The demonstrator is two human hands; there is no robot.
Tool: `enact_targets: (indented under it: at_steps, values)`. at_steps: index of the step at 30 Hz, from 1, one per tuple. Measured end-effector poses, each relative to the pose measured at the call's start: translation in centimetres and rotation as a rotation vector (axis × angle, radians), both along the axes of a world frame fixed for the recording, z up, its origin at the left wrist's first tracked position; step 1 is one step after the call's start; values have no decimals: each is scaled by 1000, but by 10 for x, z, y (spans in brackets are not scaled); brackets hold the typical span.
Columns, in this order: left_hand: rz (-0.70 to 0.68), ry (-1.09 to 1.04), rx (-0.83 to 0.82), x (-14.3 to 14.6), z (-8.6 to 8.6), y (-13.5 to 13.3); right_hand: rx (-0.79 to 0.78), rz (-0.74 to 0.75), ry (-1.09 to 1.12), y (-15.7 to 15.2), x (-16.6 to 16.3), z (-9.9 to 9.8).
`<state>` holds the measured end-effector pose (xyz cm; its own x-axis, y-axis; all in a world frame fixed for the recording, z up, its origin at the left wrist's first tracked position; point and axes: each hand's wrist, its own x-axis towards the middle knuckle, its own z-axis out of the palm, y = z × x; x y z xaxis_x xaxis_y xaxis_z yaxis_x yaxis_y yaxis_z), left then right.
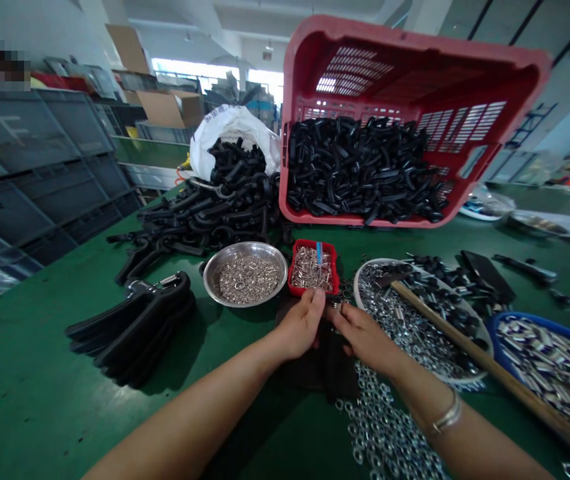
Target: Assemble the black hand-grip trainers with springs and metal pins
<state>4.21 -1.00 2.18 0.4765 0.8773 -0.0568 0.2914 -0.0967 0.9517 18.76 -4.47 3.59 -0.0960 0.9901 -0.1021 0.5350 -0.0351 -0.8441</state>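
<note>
My left hand [301, 327] and my right hand [359, 333] meet over a dark block [325, 373] on the green table [29, 373]. Both are closed in a pinch around a small metal spring part [337, 307] and a black plastic piece between them. Just beyond my fingers stands a small red tray [313, 268] of metal pieces. A steel bowl [245, 273] of small metal rings sits to its left. A stack of assembled black hand grips [137, 327] lies further left.
A tipped red crate [405, 73] full of black handles stands at the back, beside a white sack [229, 133] and a loose pile of handles [205, 213]. At right are a white plate [465, 373] of nuts, a wooden hammer handle [469, 353], a blue bowl [529, 321] and loose nuts [389, 433].
</note>
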Motion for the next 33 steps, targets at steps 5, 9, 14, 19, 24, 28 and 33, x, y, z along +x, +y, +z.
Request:
enact_targets:
  at_steps: [5,9,14,19,24,28,33]
  values:
    - [-28,377,434,-6,8,-1,-285,-288,612,6,-5,-7]
    - [80,659,574,0,7,-13,-264,-414,880,-2,-21,-13]
    - [18,752,641,-9,2,-12,-307,-152,595,-5,-9,-16]
    - [-102,815,697,-19,7,-3,151,59,-632,42,22,13]
    - [-241,871,719,-11,7,1,165,238,-1065,99,4,26]
    - [-372,843,705,-19,15,16,118,232,-1070,116,-7,20]
    - [-109,942,602,-13,30,67,167,165,-945,119,5,9]
